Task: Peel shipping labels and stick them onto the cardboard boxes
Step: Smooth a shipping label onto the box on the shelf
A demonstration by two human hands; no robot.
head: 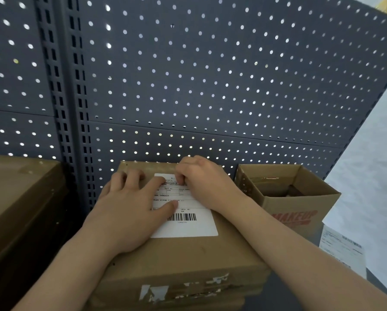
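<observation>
A flat closed cardboard box [183, 259] lies in front of me with torn label scraps on its front edge. A white shipping label [188, 227] with a barcode lies on its top. My left hand [129, 209] lies flat on the box, its fingers straight and pressing the label's left side. My right hand [201, 182] rests on the label's upper right part with its fingers curled under, knuckles on the paper. I cannot tell whether those fingers pinch anything.
An open cardboard box [300, 198] printed MAKEUP stands to the right. A sheet of labels [342, 248] lies at the right edge. A large closed box [20, 194] sits at the left. A grey pegboard wall [188, 75] rises behind.
</observation>
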